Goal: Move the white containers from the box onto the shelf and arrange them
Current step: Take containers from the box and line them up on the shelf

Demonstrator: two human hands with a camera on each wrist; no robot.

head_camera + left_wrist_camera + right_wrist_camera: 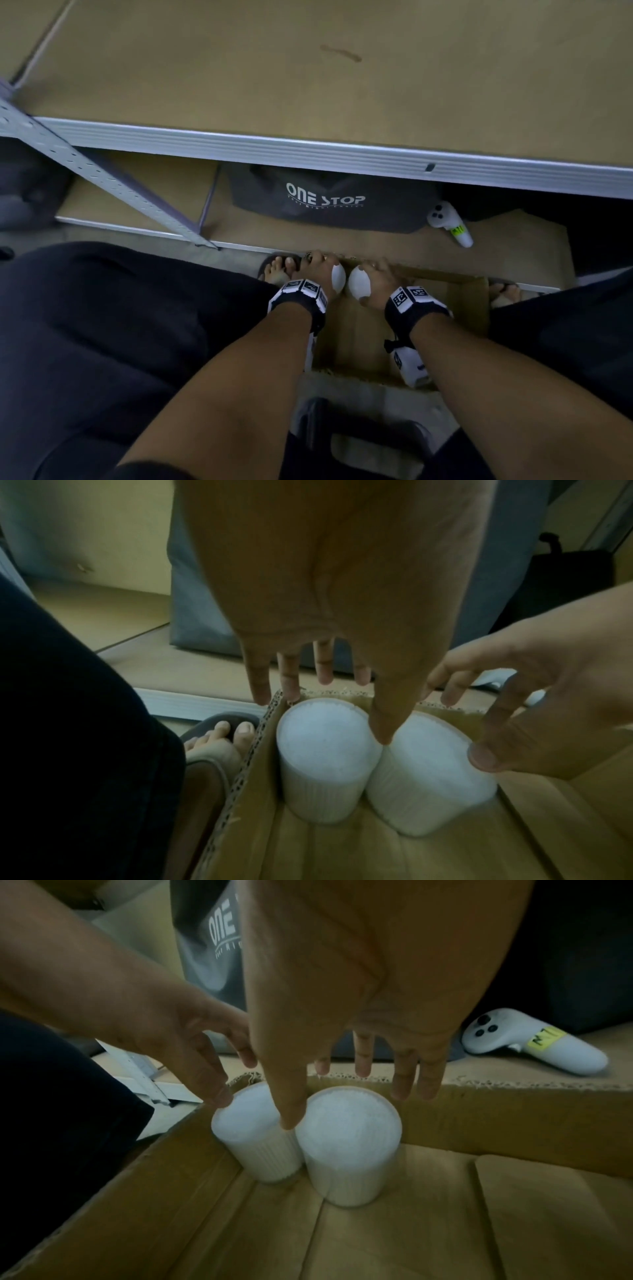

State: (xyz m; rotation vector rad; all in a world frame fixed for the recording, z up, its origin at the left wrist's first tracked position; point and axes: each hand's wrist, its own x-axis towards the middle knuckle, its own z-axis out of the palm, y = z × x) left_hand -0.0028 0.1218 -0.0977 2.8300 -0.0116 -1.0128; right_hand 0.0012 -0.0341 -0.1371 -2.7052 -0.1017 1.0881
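Containers: two white containers stand upright side by side, touching, in the far left corner of the cardboard box (377, 1218); the left container (325, 753) sits against the left wall, the right container (435, 772) just beside it.
Axis: each is a tall cylinder, long axis vertical, flat top facing up, ribbed sides running top to base.
Left hand: the left hand (342, 610) reaches down over the left container, fingers spread and straight, thumb tip at the seam between the two tops; nothing is gripped yet.
Right hand: the right hand (369, 993) reaches over the right container in the same way, fingers extended past its far rim, thumb down between the tops; it holds nothing.
Handling (judgement): they look like light, stiff plastic tubs; the ribs should help against slipping. The tight gap between them leaves little room for a thumb, so taking each round its upper rim from above seems best.
Shelf: the shelf (308, 85) lies beyond the box, its brown board bare in view.
Nearby: a white controller (534, 1042) lies on the low board past the box, next to a grey bag (329, 202).
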